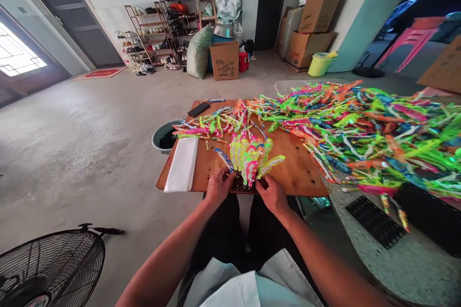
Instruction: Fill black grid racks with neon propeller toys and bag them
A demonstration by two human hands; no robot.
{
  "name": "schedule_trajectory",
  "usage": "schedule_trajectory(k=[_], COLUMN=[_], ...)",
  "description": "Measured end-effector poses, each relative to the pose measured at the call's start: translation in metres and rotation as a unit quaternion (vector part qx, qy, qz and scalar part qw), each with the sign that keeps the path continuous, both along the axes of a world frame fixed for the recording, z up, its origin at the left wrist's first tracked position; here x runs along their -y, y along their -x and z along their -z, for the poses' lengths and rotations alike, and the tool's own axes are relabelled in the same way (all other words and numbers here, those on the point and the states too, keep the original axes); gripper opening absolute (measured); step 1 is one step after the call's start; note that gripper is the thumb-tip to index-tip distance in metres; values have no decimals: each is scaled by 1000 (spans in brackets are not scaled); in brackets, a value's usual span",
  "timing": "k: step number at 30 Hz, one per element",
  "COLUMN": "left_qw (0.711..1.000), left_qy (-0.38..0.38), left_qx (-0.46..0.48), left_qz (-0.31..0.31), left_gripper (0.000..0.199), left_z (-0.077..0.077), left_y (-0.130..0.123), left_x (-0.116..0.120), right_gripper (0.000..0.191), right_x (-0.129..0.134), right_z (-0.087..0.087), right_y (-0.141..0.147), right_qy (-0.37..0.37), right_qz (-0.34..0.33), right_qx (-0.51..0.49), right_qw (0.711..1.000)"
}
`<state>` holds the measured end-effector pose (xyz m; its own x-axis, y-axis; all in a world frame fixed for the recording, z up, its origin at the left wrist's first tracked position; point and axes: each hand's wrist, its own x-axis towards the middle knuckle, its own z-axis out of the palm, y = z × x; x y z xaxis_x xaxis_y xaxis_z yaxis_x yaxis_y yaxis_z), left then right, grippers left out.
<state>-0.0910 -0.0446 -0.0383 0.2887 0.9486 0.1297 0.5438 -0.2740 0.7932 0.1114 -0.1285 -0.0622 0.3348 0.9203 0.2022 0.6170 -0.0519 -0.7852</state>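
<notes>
A cluster of slender, glossy translucent plastic toys [248, 153] in neon yellow, pink and white stands in a black tray with round holes [238, 184] at the near edge of a brown wooden table [297, 172]. Their long axes run roughly upright, outer ones splaying sideways. Left hand [218, 186] and right hand [272, 194] curl at the tray's sides; whether they grip, I cannot tell.

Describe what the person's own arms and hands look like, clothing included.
The left hand and right hand are bare, with no gloves; no watch or bracelet shows on either wrist. No sleeves cover the visible forearms. Below, a loose, pale whitish cloth top and black cloth trousers are worn. Rings are too small to tell.
</notes>
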Motion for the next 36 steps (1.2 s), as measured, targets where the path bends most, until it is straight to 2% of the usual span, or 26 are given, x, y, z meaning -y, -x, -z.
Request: schedule_trajectory(k=[4, 9, 15, 26, 33, 36], left_qw=[1000, 998, 992, 975, 971, 974], left_qy=[-2, -45, -78, -118, -133, -119], left_qx=[11, -33, -88, -182, -198, -193], left_qz=[-2, 21, 53, 39, 6, 1], left_gripper=[25, 21, 19, 20, 17, 20], left_z=[4, 10, 5, -4, 1, 0], left_y=[-6, -8, -11, -23, -35, -41], left_x=[4, 4, 7, 11, 10, 4], right_gripper=[21, 15, 8, 8, 10, 14], right_x=[0, -2, -4, -11, -25, -35], right_z=[3, -3, -9, -6, -3, -8], right_y=[-3, -2, 5, 6, 1, -4], right_qy=[2, -7, -12, 0, 7, 28], right_qz=[-4, -8, -15, -17, -54, -69], right_qx=[-1, 39, 119, 125, 121, 96], right_qw=[1000, 999, 993, 992, 991, 993])
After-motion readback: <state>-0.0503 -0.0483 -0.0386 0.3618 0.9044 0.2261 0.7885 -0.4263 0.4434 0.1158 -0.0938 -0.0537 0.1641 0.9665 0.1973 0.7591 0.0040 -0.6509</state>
